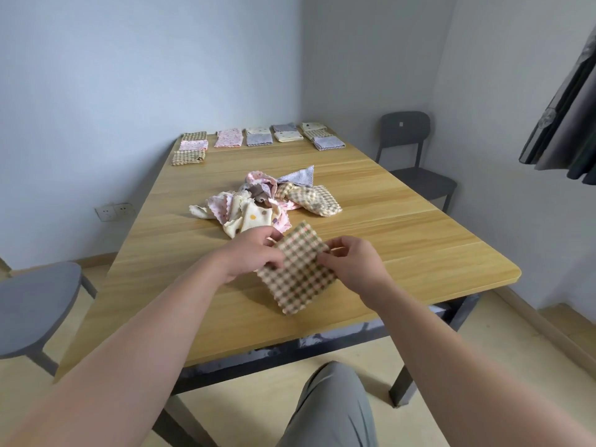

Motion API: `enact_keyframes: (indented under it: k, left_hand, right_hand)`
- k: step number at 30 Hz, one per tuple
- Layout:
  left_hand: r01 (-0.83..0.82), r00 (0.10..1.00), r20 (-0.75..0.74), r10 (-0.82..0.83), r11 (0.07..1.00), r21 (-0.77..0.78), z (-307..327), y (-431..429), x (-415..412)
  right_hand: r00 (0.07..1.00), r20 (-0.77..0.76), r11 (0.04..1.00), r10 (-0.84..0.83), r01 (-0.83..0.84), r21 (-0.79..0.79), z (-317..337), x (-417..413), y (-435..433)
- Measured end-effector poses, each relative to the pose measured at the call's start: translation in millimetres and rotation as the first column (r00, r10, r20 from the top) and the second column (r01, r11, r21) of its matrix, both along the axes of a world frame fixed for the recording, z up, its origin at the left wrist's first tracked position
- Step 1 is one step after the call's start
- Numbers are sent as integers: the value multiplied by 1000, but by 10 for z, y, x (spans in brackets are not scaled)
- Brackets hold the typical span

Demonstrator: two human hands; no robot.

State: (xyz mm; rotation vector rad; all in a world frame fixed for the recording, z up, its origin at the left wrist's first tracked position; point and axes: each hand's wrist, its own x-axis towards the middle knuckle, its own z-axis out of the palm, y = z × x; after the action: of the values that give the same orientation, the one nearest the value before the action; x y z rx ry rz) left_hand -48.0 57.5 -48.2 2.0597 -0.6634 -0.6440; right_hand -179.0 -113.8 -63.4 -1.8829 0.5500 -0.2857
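Left hand [254, 253] and right hand [350, 264] pinch checked cloth [298, 275], fingers clamped on opposite edges. Cloth droops onto table [419, 240] (loose cloth pile [261, 204] just beyond).

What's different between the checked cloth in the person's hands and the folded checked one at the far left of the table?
The held checked cloth is opened out; the folded checked cloth is a compact rectangle. The held checked cloth is pinched by the left hand and right hand near the table front; the folded checked cloth lies untouched at the far edge. Both share a green-and-cream check.
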Motion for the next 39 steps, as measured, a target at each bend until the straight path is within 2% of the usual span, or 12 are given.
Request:
enact_keyframes:
  k: [2, 4, 6, 11, 16, 18, 21, 24, 26, 28, 31, 39]
  left_hand:
    - [80, 995, -63, -79, 997, 14, 80, -209, -8]
    - [97, 994, -45, -96, 995, 14, 101, -459, 12]
    - [78, 997, 0, -78, 997, -1, 79, -786, 47]
    - [18, 999, -30, -24, 981, -193, -51, -1547, 191]
    - [-44, 999, -10, 42, 976, -215, 241, -2283, 206]
    - [-68, 998, -32, 63, 972, -226, 621, -2593, 192]
    - [-91, 994, -88, 71, 964, -249, 1361, -2945, 0]
    - [-188, 977, -151, 147, 932, -311, 2128, -3220, -286]
    - [-245, 962, -199, 187, 912, -328, 2505, -3386, -477]
    - [-263, 952, -238, 191, 908, -325, 2882, -3593, -669]
    - [-292, 939, -279, 202, 896, -335, 3181, -3872, -901]
    - [-293, 902, -403, 154, 904, -311, 3236, -4575, -917]
  right_hand:
    - [1000, 26, 1000, 9, -9, 8, 68, -68, -202]
    - [999, 34, 1000, 11, -12, 21, 108, -105, -407]
    - [999, 35, 999, -28, 27, 41, 120, -115, -721]
    - [999, 11, 984, -35, 33, 178, 8, -19, -1596]
    - [999, 33, 982, -4, -2, 188, 304, 143, -2377]
    - [999, 34, 981, -12, 5, 194, 737, 130, -2717]
    - [998, 49, 943, -44, 25, 332, 1518, 15, -3122]
    - [998, -10, 831, -59, 55, 554, 2292, -220, -3353]
    - [997, -77, 773, -4, 52, 633, 2675, -425, -3433]
    - [991, -127, 779, 44, 46, 626, 3057, -630, -3579]
    - [987, -159, 814, 12, 82, 576, 3351, -780, -3826]
    - [990, -141, 879, -17, 82, 470, 3411, -666, -4669]
